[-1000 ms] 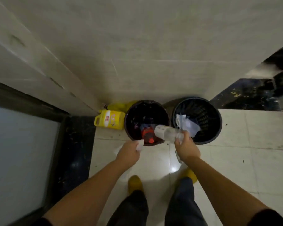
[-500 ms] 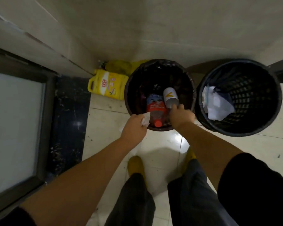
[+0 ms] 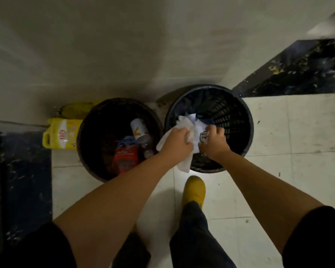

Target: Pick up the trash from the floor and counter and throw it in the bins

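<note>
Over the right bin point(image 3: 238, 105), both hands sit close together at the near rim. Left hand point(image 3: 177, 141) grip closed on a white tissue point(image 3: 183, 124) that trails below the fist, past the rim. Right hand point(image 3: 214, 141) grip closed on a small shiny crumpled wrapper point(image 3: 203, 136), just right of the tissue. More white paper point(image 3: 196, 130) lies in the bin beyond the two grips. Left of the left hand, the left bin point(image 3: 89, 136) holds a red bottle point(image 3: 125, 157) and a cup point(image 3: 139, 130). Step in hand looks like the drop into the right bin. Next move calls for opening both grips with the tissue tail brought inside the rim, or it may snag on the edge.
</note>
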The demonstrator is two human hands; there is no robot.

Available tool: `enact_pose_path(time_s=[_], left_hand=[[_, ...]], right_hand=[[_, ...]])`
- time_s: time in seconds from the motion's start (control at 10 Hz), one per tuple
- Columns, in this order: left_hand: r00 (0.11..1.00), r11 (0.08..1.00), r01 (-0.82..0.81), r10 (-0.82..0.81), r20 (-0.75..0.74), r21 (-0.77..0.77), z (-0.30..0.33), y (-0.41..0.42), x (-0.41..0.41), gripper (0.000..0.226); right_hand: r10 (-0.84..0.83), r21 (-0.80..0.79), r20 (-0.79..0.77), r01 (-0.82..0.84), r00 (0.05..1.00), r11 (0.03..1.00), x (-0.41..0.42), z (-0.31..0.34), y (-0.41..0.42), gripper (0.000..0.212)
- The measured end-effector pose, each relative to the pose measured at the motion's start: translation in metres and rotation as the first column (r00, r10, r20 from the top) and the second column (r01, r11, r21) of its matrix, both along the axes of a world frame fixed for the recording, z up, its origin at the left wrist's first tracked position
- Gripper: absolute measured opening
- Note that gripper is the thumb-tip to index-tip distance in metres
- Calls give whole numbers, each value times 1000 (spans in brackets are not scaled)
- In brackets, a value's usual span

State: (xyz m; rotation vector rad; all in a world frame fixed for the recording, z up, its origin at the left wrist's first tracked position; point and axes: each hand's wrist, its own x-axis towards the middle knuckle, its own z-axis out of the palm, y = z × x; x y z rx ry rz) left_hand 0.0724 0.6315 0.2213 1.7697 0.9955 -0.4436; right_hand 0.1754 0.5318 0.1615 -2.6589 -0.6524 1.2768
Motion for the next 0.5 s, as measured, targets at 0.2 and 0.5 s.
enact_pose_path(time_s=[0.2,0.5], left_hand=[[972,999,44,-40,-230,12,-158,-48,69,39],[961,994,56,-79,-266,-92,-148,-25,65,60]], right_hand=[[40,-64,27,-38,999,997,39,-108,-24,44],[133,-134,-10,-133,991,982,30,-110,-14,51]])
